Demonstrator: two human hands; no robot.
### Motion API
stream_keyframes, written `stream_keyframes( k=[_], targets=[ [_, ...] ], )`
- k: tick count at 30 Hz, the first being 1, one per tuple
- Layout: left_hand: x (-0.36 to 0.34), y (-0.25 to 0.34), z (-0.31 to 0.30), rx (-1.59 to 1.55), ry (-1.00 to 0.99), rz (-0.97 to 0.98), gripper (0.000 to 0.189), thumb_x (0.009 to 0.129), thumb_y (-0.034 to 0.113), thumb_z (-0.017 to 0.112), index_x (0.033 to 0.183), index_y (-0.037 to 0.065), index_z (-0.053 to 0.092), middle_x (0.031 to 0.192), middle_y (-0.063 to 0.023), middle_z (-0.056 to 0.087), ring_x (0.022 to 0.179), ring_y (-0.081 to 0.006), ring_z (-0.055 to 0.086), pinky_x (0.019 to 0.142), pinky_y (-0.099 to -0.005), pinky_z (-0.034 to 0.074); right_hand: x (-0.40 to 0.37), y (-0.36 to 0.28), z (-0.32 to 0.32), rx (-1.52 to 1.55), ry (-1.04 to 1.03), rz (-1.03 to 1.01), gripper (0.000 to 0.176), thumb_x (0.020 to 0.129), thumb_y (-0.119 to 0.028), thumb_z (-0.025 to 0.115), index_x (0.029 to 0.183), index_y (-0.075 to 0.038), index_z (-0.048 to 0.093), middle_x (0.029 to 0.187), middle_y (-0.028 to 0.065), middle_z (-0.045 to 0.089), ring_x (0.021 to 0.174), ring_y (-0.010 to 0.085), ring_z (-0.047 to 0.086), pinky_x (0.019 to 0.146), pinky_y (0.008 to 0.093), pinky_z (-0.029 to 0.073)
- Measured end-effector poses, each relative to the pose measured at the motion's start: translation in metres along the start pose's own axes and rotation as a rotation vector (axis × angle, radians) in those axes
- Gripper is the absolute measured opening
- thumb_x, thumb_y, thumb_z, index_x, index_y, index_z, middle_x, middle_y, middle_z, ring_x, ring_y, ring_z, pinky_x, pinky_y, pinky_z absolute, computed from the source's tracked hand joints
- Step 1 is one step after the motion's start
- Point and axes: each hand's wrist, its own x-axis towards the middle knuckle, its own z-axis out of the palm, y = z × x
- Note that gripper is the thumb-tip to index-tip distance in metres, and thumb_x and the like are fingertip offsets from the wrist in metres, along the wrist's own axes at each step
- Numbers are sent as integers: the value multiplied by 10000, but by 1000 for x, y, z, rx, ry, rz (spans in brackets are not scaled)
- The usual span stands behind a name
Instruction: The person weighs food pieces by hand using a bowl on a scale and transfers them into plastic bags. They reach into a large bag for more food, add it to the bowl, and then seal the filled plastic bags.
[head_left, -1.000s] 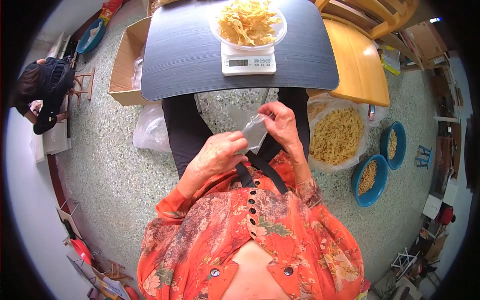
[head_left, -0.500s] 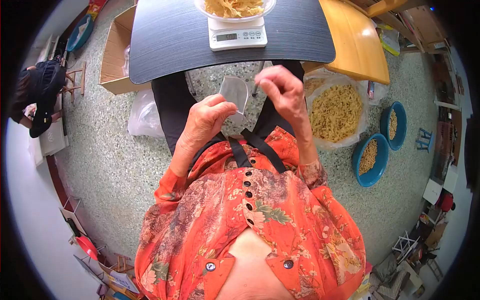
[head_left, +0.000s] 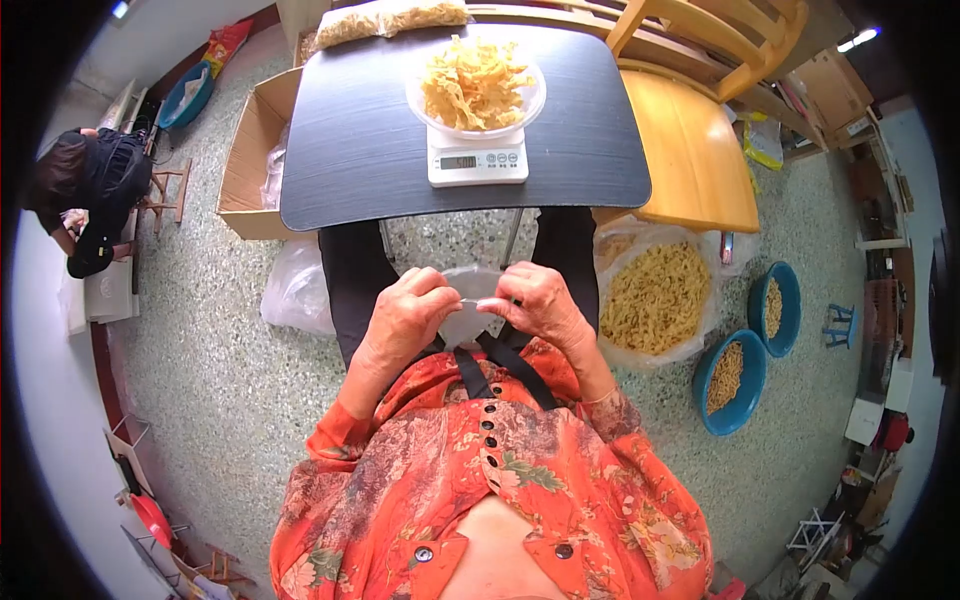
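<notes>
A clear plastic bag [head_left: 466, 325] is stretched between my two hands, above my lap. My left hand [head_left: 409, 312] pinches one side of its edge. On the other side my right hand [head_left: 540, 306] grips it between thumb and fingers. Beyond them, on the dark table [head_left: 350, 130], stands a white digital scale [head_left: 478, 163]; its display seems to read 500. The scale carries a clear round bowl [head_left: 535, 98] heaped with pale yellow, frilly dried pieces [head_left: 475, 85], whose kind I cannot make out.
A filled clear bag [head_left: 390, 20] lies at the table's far edge. Right of the table are a wooden chair [head_left: 690, 150], a big open bag of yellowish pieces [head_left: 655, 300] and blue basins [head_left: 748, 405]. At left are a cardboard box [head_left: 245, 160] and another person [head_left: 105, 185].
My right hand has come down to the plastic bag and now holds its edge beside my left hand. The view has tilted up, showing more of the table.
</notes>
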Motion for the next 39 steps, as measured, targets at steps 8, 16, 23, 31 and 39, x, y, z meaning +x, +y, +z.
stream_keyframes(
  k=[8, 16, 23, 31, 39],
  targets=[
    [2, 7, -19, -101, 108, -96, 165, 757, 54, 788, 900, 66, 706, 849, -73, 641, 799, -269, 655, 672, -353, 534, 17, -13, -12, 182, 0, 45, 221, 795, -196, 816, 764, -44, 659, 724, 79, 655, 683, 252, 652, 605, 345, 516],
    [12, 31, -67, -113, 279, -95, 221, 726, -36, 798, 920, 24, 710, 906, -94, 635, 799, -227, 654, 669, -312, 535, 55, -39, -14, 423, 19, -66, 161, 808, -134, 806, 817, -31, 682, 816, 72, 711, 766, 243, 690, 686, 330, 546],
    [24, 41, -103, 14, 448, -33, 229, 733, -57, 788, 938, 27, 730, 862, -76, 637, 767, -187, 641, 650, -289, 520, 76, -54, -36, 696, 259, -2, 277, 856, -30, 761, 1101, 7, 636, 1347, 164, 538, 800, 86, 629, 713, 234, 536],
    [51, 25, -134, 338, 846, 38, 220, 765, -49, 786, 968, 25, 748, 874, -76, 657, 822, -197, 654, 722, -296, 534, 112, -13, -88, 512, 444, 294, 156, 911, -118, 749, 983, -14, 659, 757, -31, 641, 688, 27, 576, 642, 191, 485],
    [71, -7, -110, 224, 788, 22, 207, 783, -24, 790, 980, 28, 752, 974, -90, 659, 938, -227, 672, 799, -317, 555, 184, 39, -122, 75, 278, 188, 156, 882, -145, 763, 889, 4, 715, 760, 31, 660, 630, 78, 543, 592, 244, 462]
  ],
)
